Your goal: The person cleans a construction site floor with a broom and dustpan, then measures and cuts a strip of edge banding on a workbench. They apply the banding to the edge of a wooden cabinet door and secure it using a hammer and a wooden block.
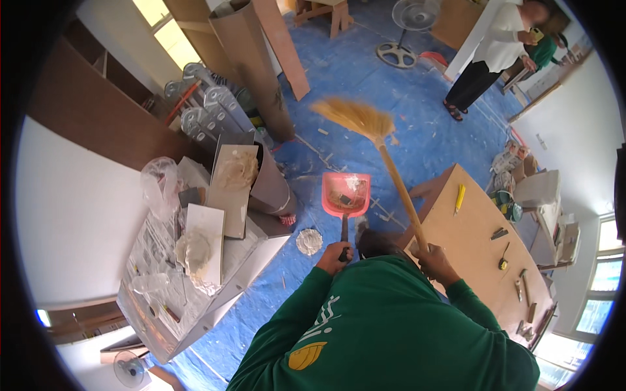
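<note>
My left hand (335,257) is closed round the black handle of a pink dustpan (346,195). Some debris lies in the pan, which is held over the blue floor covering (306,260). In my right hand (437,264) is the wooden handle of a straw broom (399,177). The broom's bristle head is lifted ahead of me, beyond the dustpan, and looks slightly blurred. A round whitish, crusted object (309,242) sits on the floor to the left of my left hand.
At right stands a wooden worktable (482,234) with a yellow utility knife (460,198), a tape measure (503,263) and other tools. A plaster-smeared bench (176,306) is at left, near a large brown tube (251,65). Far off are a standing fan (407,26) and a person (497,49) holding a phone.
</note>
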The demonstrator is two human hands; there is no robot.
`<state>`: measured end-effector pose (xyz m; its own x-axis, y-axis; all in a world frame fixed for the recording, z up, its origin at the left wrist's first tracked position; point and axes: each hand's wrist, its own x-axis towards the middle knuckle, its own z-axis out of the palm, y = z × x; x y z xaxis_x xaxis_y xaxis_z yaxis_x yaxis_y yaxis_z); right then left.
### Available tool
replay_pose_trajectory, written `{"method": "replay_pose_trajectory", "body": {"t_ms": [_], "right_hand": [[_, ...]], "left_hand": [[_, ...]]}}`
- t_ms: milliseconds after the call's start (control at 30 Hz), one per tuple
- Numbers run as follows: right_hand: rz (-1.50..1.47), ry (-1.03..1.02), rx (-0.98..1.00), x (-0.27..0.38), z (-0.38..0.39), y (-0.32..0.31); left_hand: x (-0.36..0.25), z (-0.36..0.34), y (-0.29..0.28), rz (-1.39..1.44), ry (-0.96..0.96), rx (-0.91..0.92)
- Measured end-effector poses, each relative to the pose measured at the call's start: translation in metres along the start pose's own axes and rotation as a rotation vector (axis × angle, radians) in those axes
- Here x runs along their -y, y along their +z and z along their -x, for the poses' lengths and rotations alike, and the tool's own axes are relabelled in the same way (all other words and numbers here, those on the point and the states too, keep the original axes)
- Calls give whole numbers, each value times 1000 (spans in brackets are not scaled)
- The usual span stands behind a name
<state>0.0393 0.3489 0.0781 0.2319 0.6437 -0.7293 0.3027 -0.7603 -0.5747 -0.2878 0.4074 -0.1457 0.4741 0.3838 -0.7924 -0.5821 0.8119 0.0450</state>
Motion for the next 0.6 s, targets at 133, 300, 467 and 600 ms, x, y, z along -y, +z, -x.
{"method": "replay_pose_trajectory", "body": {"t_ms": [133, 300, 467, 600], "right_hand": [[-214, 46, -42, 4, -41, -1], [-366, 193, 47, 6, -145, -29], [-262, 177, 133, 41, -283, -76], [-220, 189, 183, 143, -374, -118]], "left_hand": [[-33, -31, 9, -203, 173, 178], [-83, -53, 52, -36, 67, 121], [-144, -83, 118, -348, 227, 98], [-189, -94, 205, -164, 234, 60]]}}
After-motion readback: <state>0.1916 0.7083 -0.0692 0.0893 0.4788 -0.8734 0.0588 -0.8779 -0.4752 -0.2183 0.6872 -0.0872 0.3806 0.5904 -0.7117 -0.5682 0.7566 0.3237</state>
